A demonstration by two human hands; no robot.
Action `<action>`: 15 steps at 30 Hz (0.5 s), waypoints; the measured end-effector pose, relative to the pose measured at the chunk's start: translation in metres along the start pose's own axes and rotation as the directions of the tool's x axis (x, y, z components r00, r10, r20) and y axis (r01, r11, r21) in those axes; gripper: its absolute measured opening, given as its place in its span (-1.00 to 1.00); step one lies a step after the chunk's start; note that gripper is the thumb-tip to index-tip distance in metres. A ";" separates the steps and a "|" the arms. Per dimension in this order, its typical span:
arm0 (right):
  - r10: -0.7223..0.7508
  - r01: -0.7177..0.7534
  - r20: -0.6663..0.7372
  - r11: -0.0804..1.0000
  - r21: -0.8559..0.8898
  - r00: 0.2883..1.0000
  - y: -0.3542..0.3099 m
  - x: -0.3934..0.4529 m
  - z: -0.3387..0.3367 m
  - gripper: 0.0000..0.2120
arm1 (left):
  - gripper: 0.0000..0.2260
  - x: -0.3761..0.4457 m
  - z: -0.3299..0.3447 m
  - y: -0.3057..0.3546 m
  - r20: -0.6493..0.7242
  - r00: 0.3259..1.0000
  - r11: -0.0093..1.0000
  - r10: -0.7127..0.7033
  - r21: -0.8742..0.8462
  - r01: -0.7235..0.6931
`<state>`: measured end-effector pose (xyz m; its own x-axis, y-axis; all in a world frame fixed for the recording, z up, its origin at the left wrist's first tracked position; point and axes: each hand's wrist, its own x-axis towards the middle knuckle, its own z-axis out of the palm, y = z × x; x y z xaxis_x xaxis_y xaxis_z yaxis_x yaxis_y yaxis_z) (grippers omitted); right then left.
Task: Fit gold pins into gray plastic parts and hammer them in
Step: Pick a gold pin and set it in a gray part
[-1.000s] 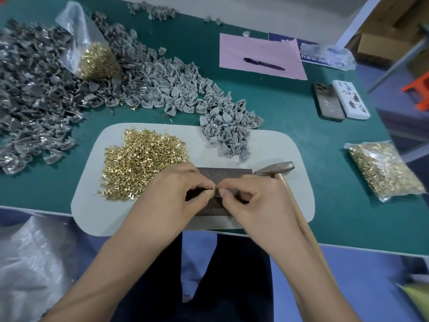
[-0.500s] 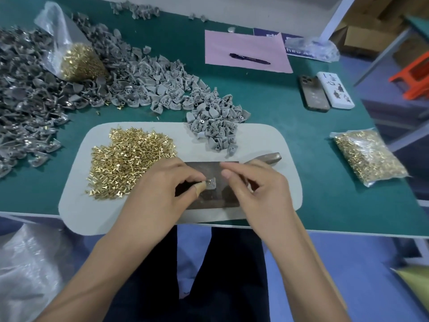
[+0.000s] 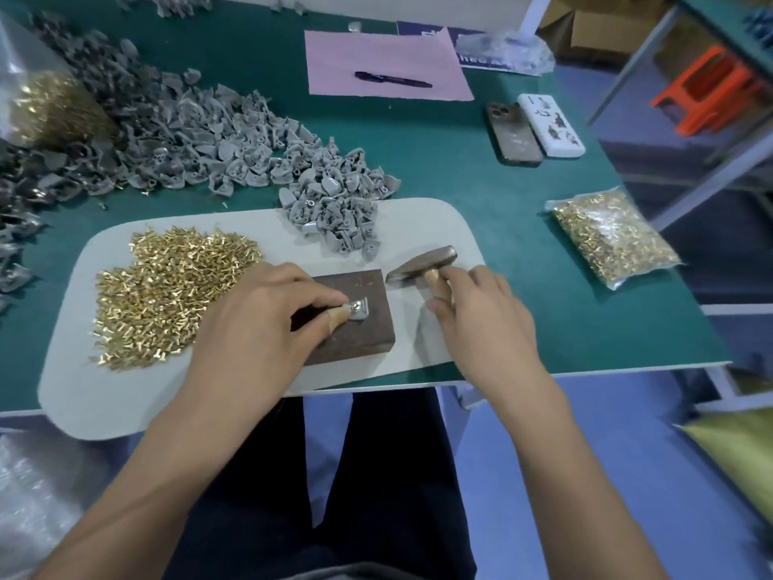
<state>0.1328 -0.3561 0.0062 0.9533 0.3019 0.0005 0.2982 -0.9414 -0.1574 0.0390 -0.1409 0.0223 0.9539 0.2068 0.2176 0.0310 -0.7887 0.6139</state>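
Near the front edge of the green worktop (image 3: 481, 194), a light, stiff gray part (image 3: 360, 308) was pinched on the block (image 3: 355, 328) by the left hand (image 3: 259, 324), while the hammer (image 3: 422, 267) was grasped below its heavy head by the right hand (image 3: 481, 316).

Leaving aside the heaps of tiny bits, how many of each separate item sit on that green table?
Hammer: 1
Dark block: 1
Pen: 1
Pink sheet: 1
Phones: 2
Bags of gold pins: 2
Total: 8
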 end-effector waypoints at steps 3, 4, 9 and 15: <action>0.040 -0.040 -0.022 0.999 0.003 0.999 0.000 -0.001 -0.006 -0.72 | -0.91 0.001 0.000 0.000 0.011 1.000 1.000 0.005 0.014 -0.005; 0.033 -0.029 -0.060 0.998 0.061 0.998 -0.001 -0.004 -0.008 -0.72 | -0.91 0.002 0.000 0.000 0.009 1.000 1.000 0.006 0.022 -0.007; -0.010 0.079 -0.098 0.679 0.730 0.995 -0.009 -0.022 -0.029 -0.80 | -0.93 0.005 0.000 0.000 -0.006 1.000 0.999 0.023 0.048 -0.023; -0.174 0.152 -0.014 0.818 0.554 0.985 -0.020 -0.033 -0.031 -0.73 | -0.92 0.008 0.001 -0.002 -0.020 0.997 0.996 0.071 0.050 -0.070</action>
<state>0.0964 -0.3521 0.0405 0.8876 0.4588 0.0412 0.3628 -0.6413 -0.6761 0.0465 -0.1382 0.0223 0.9475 0.1619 0.2757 -0.0208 -0.8292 0.5586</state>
